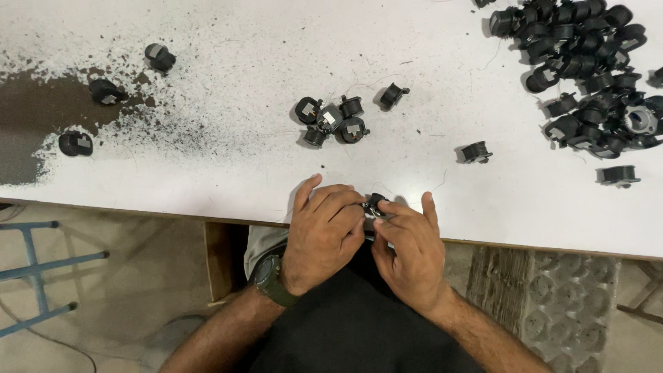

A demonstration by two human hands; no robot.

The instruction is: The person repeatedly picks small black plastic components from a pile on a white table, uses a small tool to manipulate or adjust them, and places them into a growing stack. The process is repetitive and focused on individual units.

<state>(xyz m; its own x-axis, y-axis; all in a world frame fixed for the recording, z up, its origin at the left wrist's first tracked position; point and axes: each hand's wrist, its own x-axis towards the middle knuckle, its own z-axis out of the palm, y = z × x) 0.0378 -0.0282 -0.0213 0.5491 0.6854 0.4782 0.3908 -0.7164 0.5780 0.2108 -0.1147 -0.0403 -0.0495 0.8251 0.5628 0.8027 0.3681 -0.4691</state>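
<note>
Both hands work one small black coil [373,204] at the near edge of the bench [228,179]: left hand [323,231] and right hand [409,242] closed around it. Five coils [333,121] sit grouped mid-bench, seemingly finished; a big pile [587,69] waits far right, so most appears left

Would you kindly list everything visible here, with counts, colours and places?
Table: one, white, across the upper view, worn dark at its left.
Small spool-like parts: black; a large pile top right, five in a cluster at centre, about seven singles scattered.
Held part: one, black, at the table's near edge.
Frame: one, blue, lower left.
Tray: one, grey, moulded, lower right.
Wristwatch: one, dark green, left wrist.
Left hand: grips the held part.
Right hand: grips it too.
</note>
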